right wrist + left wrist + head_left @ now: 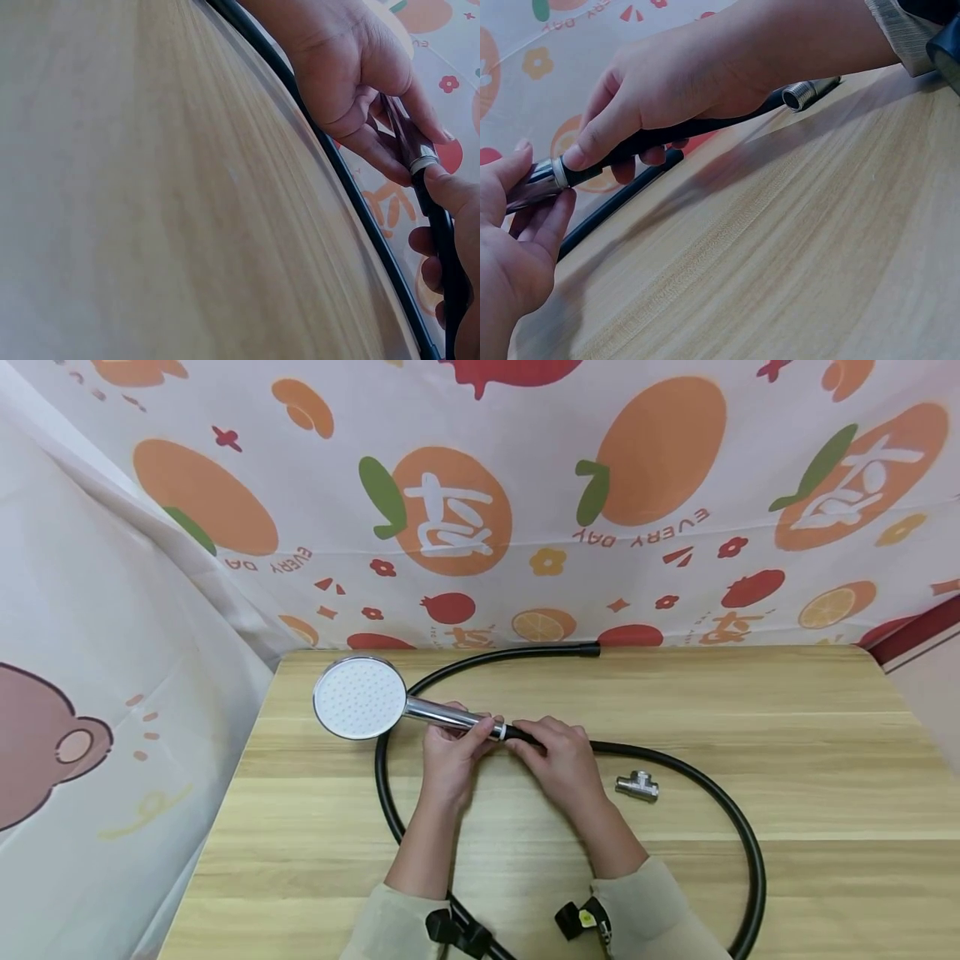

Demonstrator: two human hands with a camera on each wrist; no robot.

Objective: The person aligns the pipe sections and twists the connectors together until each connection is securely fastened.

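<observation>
A chrome shower head point(360, 697) with a round white nozzle face points up at the left. My left hand point(452, 758) grips its chrome handle point(442, 713) near the lower end. Against that end sits the black end of a shower hose point(522, 735), pinched by my right hand point(557, 762) between thumb and fingers. A pale ring point(559, 172) shows at the joint in the left wrist view, with both thumbs close beside it. In the right wrist view the handle and hose point(448, 255) stand in one line.
The hose loops over the wooden table point(840, 793), passes under the left forearm, and its free end point(588, 649) lies at the back edge. A small metal tee valve point(637, 786) lies right of the right hand. A fruit-printed curtain point(525, 527) hangs behind.
</observation>
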